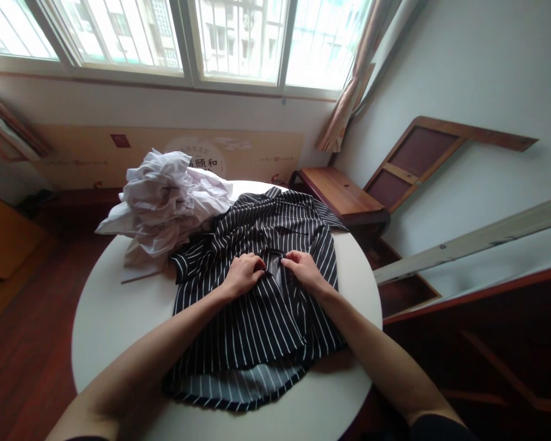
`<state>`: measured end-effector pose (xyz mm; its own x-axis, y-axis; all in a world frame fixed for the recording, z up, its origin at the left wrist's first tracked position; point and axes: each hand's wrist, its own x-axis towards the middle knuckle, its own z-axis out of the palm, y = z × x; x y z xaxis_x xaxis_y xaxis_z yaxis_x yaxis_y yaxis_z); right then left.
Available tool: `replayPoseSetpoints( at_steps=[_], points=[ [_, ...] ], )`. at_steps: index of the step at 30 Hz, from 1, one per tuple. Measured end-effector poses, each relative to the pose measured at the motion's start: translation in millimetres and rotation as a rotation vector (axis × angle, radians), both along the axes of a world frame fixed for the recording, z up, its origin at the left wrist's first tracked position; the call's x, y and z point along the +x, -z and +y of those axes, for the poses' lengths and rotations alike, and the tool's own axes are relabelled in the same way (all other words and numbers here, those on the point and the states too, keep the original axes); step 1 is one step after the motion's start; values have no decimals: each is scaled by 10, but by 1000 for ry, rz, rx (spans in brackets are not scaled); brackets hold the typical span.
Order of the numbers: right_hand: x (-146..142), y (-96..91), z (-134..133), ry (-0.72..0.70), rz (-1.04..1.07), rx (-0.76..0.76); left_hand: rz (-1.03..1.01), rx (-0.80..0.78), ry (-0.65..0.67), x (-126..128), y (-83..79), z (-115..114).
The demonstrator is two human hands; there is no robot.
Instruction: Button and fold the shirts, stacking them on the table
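A black shirt with white stripes (247, 318) lies spread over the round white table (105, 318), its hem toward me and its collar end toward the window. My left hand (245, 274) pinches one front edge near the middle of the shirt. Opposite it, my right hand (303, 269) pinches the other front edge. Between the two hands the front is parted, and a pale grey inner side shows in the gap. The fingertips hide any button there. One short sleeve rests at the left, beside a heap of white clothes (160, 202).
Behind the table stands a long beige printed box (261, 147) under the barred windows. A wooden bench (344, 193) is at the back right, near a wooden frame (413, 153) against the wall. Curtains hang on both sides. Reddish flooring shows at the left.
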<state>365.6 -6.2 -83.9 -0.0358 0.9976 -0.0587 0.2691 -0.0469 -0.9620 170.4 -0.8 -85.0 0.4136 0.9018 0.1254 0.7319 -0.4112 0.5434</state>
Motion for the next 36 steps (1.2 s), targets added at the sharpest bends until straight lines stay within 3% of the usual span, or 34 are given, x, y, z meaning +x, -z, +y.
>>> replayPoseSetpoints(
  at_steps=[3, 8, 12, 16, 20, 29, 36],
  points=[
    [22, 27, -8, -15, 167, -72, -97, -26, -13, -25, 35, 30],
    [-11, 10, -53, -26, 212, -106, -109, -28, -19, -56, 6, 90],
    [-56, -68, -114, -44, 85, 67, -138, -104, -21, -65, -148, 115],
    [-155, -167, -186, 79, -169, 265, -136, -194, -15, -33, -297, 123],
    [-279, -204, -237, 116, -322, 375, -174, -233, -33, 17, -318, 130],
    [-309, -126, -216, 110, -300, 303, -387, -397, 13, 13, -188, 188],
    [-305, -117, -225, 126, -338, 339, -484, -487, -24, 19, -233, 174]
  ],
)
